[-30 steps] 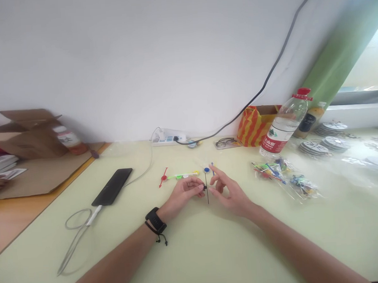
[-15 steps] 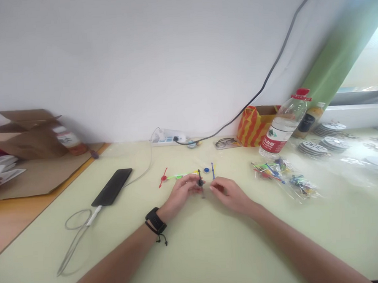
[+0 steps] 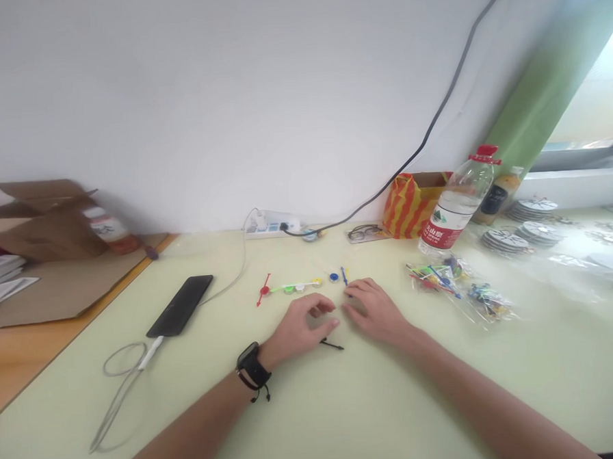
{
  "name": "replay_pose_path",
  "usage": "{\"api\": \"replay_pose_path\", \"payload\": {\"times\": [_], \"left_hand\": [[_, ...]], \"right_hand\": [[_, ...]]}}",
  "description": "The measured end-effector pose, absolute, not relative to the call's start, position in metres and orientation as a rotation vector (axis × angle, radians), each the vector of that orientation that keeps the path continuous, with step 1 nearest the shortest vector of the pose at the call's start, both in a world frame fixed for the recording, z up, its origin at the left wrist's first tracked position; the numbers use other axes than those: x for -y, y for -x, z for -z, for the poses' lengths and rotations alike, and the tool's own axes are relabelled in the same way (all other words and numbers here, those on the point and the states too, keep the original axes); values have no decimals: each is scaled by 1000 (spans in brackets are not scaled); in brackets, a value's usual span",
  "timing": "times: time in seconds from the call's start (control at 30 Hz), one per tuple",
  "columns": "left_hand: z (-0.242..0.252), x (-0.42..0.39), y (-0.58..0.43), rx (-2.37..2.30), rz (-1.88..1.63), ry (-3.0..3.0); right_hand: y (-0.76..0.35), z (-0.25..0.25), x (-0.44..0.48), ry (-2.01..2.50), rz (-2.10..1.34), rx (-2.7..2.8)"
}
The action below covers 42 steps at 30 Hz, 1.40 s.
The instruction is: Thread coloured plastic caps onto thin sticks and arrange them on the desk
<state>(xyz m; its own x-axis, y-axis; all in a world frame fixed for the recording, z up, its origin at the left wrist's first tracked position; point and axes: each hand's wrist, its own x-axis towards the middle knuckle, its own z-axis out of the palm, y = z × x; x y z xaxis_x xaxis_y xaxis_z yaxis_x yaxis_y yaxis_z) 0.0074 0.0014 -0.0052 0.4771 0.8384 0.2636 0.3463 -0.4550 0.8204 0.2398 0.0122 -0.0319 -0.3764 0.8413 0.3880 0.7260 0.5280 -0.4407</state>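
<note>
At frame centre, blue arrow [image 3: 344,277] and disc [image 3: 334,277] lie unjoined; left hand [image 3: 304,327] spread near black arrow [image 3: 335,345]; right hand [image 3: 375,309], pinch unclear.

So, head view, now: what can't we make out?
All in the head view:
- Black arrow: one end hidden by the left hand.
- Blue arrow: too small to tell whether the right hand touches its near tip.
- Bagged parts: count lost in overlap and plastic.
- Cardboard box: cut off by the left edge.
</note>
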Motion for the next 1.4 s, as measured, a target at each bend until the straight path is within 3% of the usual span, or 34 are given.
{"api": "replay_pose_path", "payload": {"times": [0.3,0.87,1.4], "left_hand": [[-7,4,1,-848,-582,-2459],[15,-16,-3,-1118,-873,-1910],[9,-23,0,-1487,-1000,-2183]], "right_hand": [[-243,36,-16,1294,-196,2191],[-261,43,-33,1361,-250,2124],[-264,39,-33,1468,-66,2138]]}}
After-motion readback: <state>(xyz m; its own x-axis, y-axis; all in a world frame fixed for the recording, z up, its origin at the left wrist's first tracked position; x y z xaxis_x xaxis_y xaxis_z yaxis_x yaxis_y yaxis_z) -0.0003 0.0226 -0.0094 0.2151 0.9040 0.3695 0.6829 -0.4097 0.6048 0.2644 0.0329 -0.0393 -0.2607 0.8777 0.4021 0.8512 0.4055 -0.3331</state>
